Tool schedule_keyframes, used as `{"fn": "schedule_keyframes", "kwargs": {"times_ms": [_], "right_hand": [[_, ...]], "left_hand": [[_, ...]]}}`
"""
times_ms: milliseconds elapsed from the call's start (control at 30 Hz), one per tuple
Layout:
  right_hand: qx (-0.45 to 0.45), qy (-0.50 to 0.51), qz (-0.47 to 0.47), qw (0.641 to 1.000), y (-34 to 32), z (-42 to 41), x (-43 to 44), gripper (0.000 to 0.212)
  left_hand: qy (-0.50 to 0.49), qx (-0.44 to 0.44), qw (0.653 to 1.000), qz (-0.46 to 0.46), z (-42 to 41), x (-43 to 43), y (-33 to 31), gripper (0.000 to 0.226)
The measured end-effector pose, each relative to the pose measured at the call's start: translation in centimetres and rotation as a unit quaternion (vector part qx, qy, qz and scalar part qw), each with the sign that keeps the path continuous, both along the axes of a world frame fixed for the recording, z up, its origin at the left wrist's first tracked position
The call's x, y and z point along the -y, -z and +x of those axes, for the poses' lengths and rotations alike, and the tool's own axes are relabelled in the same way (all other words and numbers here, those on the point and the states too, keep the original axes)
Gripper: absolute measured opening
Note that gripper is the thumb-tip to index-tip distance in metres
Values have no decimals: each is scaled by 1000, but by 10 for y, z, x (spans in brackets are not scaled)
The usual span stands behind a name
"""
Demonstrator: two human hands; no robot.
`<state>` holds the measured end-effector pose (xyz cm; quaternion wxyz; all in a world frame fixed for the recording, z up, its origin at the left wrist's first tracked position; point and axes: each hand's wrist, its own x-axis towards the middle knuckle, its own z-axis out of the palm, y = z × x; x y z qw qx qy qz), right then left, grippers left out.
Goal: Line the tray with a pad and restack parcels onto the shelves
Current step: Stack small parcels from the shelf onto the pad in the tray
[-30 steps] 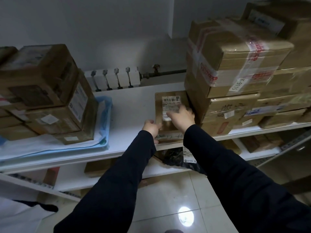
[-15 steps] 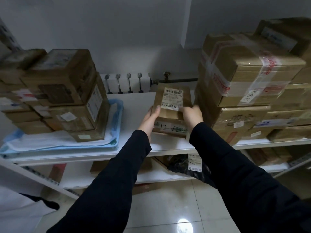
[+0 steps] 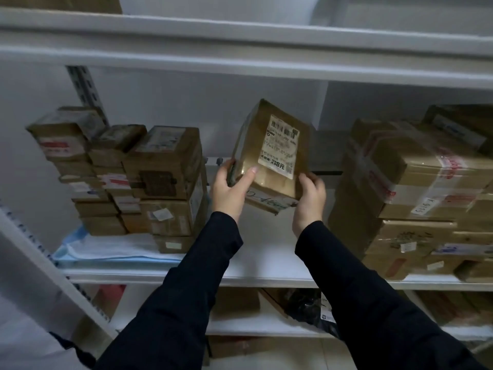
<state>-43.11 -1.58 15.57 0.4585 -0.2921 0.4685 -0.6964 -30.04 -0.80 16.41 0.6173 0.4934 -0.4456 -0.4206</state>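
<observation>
Head: parcel (image 3: 250,145) label (image 3: 281,146) reads "8元"; taped box (image 3: 410,180) tagged "K 9115".

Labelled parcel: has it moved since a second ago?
Yes: the parcel, earlier lying on the shelf board, is now lifted clear above it, tilted, gripped by the left hand and right hand.

Left hand (image 3: 230,188) and right hand (image 3: 309,201) raised, arms outstretched, fingers around parcel (image 3: 252,145).
</observation>
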Motion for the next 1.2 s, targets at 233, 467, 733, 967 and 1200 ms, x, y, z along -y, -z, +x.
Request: {"fn": "schedule_keyframes", "kwargs": {"times_ms": [233, 467, 733, 967, 1200], "right_hand": [[-47, 7, -165, 985, -31, 43, -13, 36], [-77, -61, -181, 979, -56, 82, -7, 18], [-224, -187, -201, 935, -68, 137, 9, 40], [-273, -227, -155, 922, -64, 171, 23, 72], [-259, -184, -147, 937, -60, 189, 25, 55]], "left_hand": [[-19, 166, 986, 30, 29, -7, -47, 75], [-82, 287, 954, -27, 83, -5, -67, 94], [-139, 227, 963, -27, 155, 1, -72, 45], [-128, 186, 974, -6, 195, 11, -67, 65], [-123, 128, 984, -23, 204, 18, -66, 61]]}}
